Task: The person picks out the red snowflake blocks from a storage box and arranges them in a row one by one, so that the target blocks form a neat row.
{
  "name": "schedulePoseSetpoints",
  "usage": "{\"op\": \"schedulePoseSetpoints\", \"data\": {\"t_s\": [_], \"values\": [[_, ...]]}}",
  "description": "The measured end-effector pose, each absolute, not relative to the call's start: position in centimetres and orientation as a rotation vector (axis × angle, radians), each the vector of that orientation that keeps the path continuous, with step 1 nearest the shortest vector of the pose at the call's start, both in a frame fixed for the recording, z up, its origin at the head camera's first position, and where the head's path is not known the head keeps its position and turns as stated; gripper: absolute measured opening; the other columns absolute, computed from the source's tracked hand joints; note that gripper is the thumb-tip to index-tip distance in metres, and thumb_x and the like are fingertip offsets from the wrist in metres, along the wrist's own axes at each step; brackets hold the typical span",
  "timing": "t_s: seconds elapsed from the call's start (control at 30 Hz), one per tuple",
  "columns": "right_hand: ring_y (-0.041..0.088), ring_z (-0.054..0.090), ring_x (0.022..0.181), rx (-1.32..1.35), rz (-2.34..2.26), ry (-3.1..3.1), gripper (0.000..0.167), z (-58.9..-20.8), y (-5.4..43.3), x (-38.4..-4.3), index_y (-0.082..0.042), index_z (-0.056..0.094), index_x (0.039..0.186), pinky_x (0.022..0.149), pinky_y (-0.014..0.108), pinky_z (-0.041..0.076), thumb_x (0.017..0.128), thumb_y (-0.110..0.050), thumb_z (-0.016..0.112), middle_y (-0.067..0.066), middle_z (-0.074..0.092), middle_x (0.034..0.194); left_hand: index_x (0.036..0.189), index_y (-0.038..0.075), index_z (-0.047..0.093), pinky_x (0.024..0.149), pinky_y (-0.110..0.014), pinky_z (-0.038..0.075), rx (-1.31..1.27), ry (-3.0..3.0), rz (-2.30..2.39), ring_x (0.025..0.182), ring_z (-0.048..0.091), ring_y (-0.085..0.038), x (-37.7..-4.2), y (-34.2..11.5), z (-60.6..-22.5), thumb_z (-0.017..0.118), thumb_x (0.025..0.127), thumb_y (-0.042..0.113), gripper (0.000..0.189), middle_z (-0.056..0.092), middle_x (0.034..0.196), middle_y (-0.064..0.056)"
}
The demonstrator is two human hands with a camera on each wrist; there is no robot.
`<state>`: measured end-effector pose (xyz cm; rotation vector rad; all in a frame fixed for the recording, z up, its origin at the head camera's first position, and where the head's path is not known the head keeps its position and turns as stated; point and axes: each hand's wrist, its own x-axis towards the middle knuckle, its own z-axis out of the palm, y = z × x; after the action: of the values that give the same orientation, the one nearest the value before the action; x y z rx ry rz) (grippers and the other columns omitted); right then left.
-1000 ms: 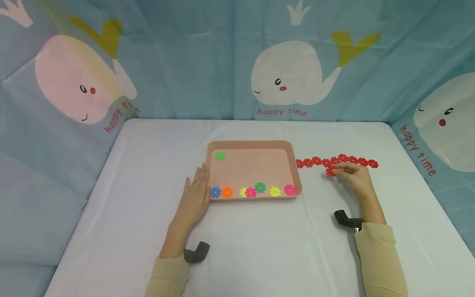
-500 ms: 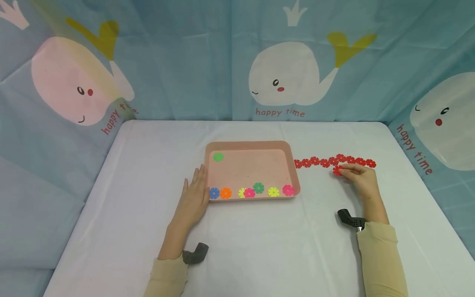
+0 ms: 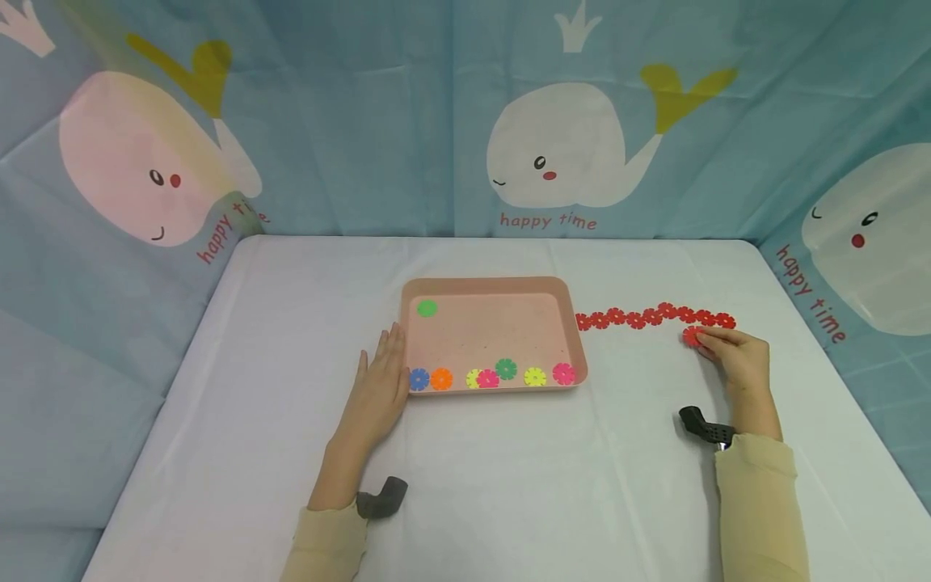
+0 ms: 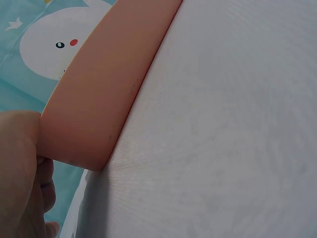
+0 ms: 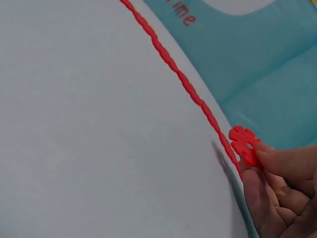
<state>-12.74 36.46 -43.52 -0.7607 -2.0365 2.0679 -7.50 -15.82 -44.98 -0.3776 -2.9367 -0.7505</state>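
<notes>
A red flower-shaped plastic disc (image 3: 692,336) is pinched between the thumb and fingers of my right hand (image 3: 740,356), just in front of the right end of a row of red discs (image 3: 635,320). In the right wrist view the held disc (image 5: 243,144) is tilted up off the white cloth. My left hand (image 3: 377,396) rests with straight fingers against the left side of a pink tray (image 3: 494,285). The left wrist view shows the tray's outer wall (image 4: 99,89) beside the hand (image 4: 20,168); most of the fingers are out of sight there.
Inside the tray lie a light green disc (image 3: 427,308) at the back left and several others along the front, among them a blue disc (image 3: 418,379) and an orange disc (image 3: 441,378). The red row runs from the tray's right side. A blue whale-print curtain (image 3: 364,145) stands behind the table.
My right hand has moved right along the front of the red row, carrying the red disc away from the row's middle toward its right end. The left hand stays at the tray.
</notes>
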Motion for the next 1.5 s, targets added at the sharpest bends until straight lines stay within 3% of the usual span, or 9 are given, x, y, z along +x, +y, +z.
{"op": "schedulePoseSetpoints", "data": {"t_s": [0.17, 0.4, 0.63, 0.93, 1.17, 1.5], "values": [[0.0, 0.063, 0.07, -0.93, 2.047, -1.987, 0.008, -43.3, 37.5, -12.9, -0.011, 0.073, 0.087, 0.067, 0.015, 0.052, 0.083, -0.004, 0.07, -0.003, 0.049, 0.099, 0.15, 0.0, 0.015, 0.11, -0.059, 0.008, -0.381, -2.937, -0.751, 0.143, 0.011, -0.028, -7.5, -15.8, -44.9, 0.039, 0.1, 0.018, 0.058, 0.013, 0.156, -0.011], [0.0, 0.062, 0.07, -0.998, 2.082, -1.9, 0.011, -43.0, 39.2, -13.0, -0.012, 0.075, 0.084, 0.067, 0.015, 0.052, 0.082, -0.001, 0.07, -0.003, 0.05, 0.099, 0.15, 0.001, 0.016, 0.11, -0.059, 0.009, -0.377, -2.92, -0.776, 0.143, 0.013, -0.028, -7.5, -15.8, -45.1, 0.038, 0.1, 0.017, 0.058, 0.014, 0.156, -0.011], [0.003, 0.065, 0.066, -0.99, 2.08, -1.791, 0.016, -42.8, 40.7, -13.3, -0.009, 0.075, 0.076, 0.064, 0.018, 0.053, 0.078, 0.005, 0.071, -0.004, 0.058, 0.09, 0.15, 0.002, 0.015, 0.11, -0.058, 0.008, -0.38, -2.922, -0.784, 0.143, 0.012, -0.028, -7.6, -15.8, -45.1, 0.038, 0.1, 0.017, 0.057, 0.013, 0.156, -0.011], [0.004, 0.066, 0.064, -1.138, 2.046, -1.666, 0.012, -42.9, 41.6, -13.7, -0.011, 0.076, 0.08, 0.061, 0.019, 0.053, 0.073, -0.002, 0.079, -0.006, 0.062, 0.086, 0.15, 0.001, 0.016, 0.11, -0.06, 0.01, -0.378, -2.907, -0.78, 0.142, 0.013, -0.03, -7.5, -15.8, -45.1, 0.037, 0.1, 0.017, 0.057, 0.015, 0.156, -0.012], [0.004, 0.067, 0.06, -1.235, 1.984, -1.657, 0.01, -42.9, 42.4, -13.7, -0.014, 0.075, 0.078, 0.06, 0.017, 0.053, 0.075, -0.005, 0.077, -0.01, 0.064, 0.071, 0.149, 0.0, 0.017, 0.11, -0.06, 0.01, -0.378, -2.892, -0.794, 0.142, 0.015, -0.031, -7.4, -15.9, -45.1, 0.037, 0.1, 0.017, 0.056, 0.017, 0.155, -0.013], [0.001, 0.064, 0.055, -1.204, 1.912, -1.737, 0.016, -43.5, 43.3, -13.8, -0.015, 0.073, 0.068, 0.057, 0.014, 0.051, 0.08, -0.004, 0.072, -0.011, 0.063, 0.063, 0.15, 0.002, 0.015, 0.111, -0.058, 0.008, -0.372, -2.926, -0.801, 0.143, 0.012, -0.028, -7.5, -15.9, -45.0, 0.036, 0.101, 0.018, 0.056, 0.013, 0.156, -0.01]]}}
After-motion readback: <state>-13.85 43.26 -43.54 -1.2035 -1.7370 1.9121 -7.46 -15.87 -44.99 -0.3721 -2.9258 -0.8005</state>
